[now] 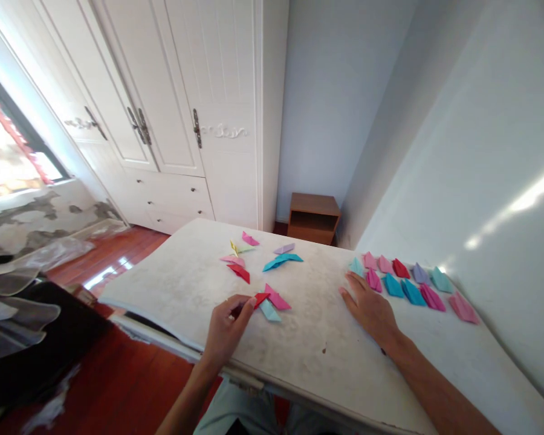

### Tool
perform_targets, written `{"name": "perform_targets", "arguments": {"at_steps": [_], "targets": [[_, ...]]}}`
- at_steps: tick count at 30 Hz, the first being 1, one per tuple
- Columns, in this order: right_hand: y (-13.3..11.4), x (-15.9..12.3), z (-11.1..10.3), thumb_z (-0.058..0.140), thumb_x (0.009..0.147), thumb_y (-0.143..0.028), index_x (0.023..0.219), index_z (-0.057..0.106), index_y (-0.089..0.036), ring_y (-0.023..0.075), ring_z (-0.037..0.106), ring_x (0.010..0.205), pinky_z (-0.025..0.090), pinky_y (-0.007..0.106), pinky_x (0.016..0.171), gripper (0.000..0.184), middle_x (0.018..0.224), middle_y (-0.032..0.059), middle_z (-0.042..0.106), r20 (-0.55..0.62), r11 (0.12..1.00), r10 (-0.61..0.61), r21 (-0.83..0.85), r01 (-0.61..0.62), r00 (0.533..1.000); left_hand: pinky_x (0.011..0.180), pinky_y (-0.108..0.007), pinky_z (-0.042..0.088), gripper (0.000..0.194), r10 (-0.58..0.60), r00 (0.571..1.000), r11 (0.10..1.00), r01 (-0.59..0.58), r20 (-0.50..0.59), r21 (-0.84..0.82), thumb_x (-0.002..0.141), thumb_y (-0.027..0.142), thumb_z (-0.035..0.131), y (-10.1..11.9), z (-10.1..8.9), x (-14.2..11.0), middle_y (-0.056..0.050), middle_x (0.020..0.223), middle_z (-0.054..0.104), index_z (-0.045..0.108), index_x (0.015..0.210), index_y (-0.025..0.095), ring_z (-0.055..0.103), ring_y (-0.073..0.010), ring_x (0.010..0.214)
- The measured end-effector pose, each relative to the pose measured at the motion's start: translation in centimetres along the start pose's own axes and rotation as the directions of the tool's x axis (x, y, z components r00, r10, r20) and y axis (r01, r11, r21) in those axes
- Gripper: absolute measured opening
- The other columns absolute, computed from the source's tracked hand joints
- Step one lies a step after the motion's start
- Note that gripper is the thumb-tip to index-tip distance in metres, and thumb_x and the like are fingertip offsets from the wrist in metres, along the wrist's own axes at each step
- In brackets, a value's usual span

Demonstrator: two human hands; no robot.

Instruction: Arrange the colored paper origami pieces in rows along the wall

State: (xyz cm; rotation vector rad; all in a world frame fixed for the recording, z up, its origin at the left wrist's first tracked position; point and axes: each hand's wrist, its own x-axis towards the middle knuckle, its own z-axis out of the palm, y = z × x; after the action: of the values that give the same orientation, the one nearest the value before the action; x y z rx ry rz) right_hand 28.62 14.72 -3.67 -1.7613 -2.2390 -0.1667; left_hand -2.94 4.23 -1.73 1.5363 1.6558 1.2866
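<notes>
My left hand point(229, 326) pinches a red folded paper piece point(260, 298) on the white table point(199, 284); that piece joins a pink piece point(278, 299) and a light blue piece point(270, 311). My right hand point(369, 305) lies flat and open on the table, its fingertips touching a row of several folded pieces point(408, 284) in pink, teal, red and purple along the wall. More loose folded pieces point(258, 258) lie further back near the table's middle.
A white wardrobe point(176, 121) stands behind the table, with a small brown wooden nightstand point(312, 216) in the corner. The wall runs close along the table's right side. Red wooden floor and dark furniture with plastic sheeting point(22, 314) are at the left.
</notes>
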Motion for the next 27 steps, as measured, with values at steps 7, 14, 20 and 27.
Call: {"name": "perform_targets", "arguments": {"at_steps": [7,14,20,27], "targets": [[-1.2,-0.2,0.3,0.036,0.098,-0.033,0.104,0.064,-0.018,0.0153,0.062,0.089,0.049,0.028,0.079,0.033,0.100,0.0070,0.063,-0.059,0.799,-0.382,0.480,0.362,0.922,0.079,-0.029,0.043,0.047,-0.097,0.983,0.840,-0.004,0.157,0.543,0.076,0.041,0.064,-0.2,-3.0,1.8,-0.008,0.113,0.059,0.062,0.118,0.019,0.059,-0.0182,0.086],[-1.0,0.1,-0.3,0.038,0.097,-0.035,0.095,0.067,-0.018,0.0162,0.060,0.081,0.046,0.029,0.074,0.033,0.087,0.0062,0.063,0.052,0.774,-0.425,0.539,0.333,0.904,0.075,-0.029,0.040,0.021,-0.167,0.960,0.788,-0.007,0.225,0.615,0.082,0.033,0.055,0.7,-3.1,1.5,-0.006,0.093,0.063,0.066,0.093,0.018,0.058,-0.0188,0.084],[-0.8,0.1,-0.4,0.039,0.097,-0.035,0.097,0.067,-0.017,0.0167,0.060,0.083,0.045,0.030,0.075,0.033,0.089,0.0065,0.063,0.079,0.764,-0.438,0.557,0.325,0.896,0.056,-0.025,0.036,0.022,-0.188,0.975,0.929,0.139,0.114,0.342,0.077,0.037,0.061,0.3,-3.7,1.4,-0.002,0.068,0.060,0.060,0.078,0.015,0.052,-0.0133,0.059],[-1.0,-0.1,-0.6,0.040,0.095,-0.029,0.104,0.066,-0.016,0.0177,0.060,0.087,0.046,0.031,0.078,0.030,0.095,0.0075,0.064,0.098,0.777,-0.456,0.528,0.343,0.884,0.047,-0.018,0.042,0.037,-0.331,0.901,0.725,0.433,0.279,-0.536,0.068,0.034,0.077,5.1,-4.0,0.1,-0.004,0.074,0.064,0.052,0.087,0.013,0.061,-0.0123,0.060]]}}
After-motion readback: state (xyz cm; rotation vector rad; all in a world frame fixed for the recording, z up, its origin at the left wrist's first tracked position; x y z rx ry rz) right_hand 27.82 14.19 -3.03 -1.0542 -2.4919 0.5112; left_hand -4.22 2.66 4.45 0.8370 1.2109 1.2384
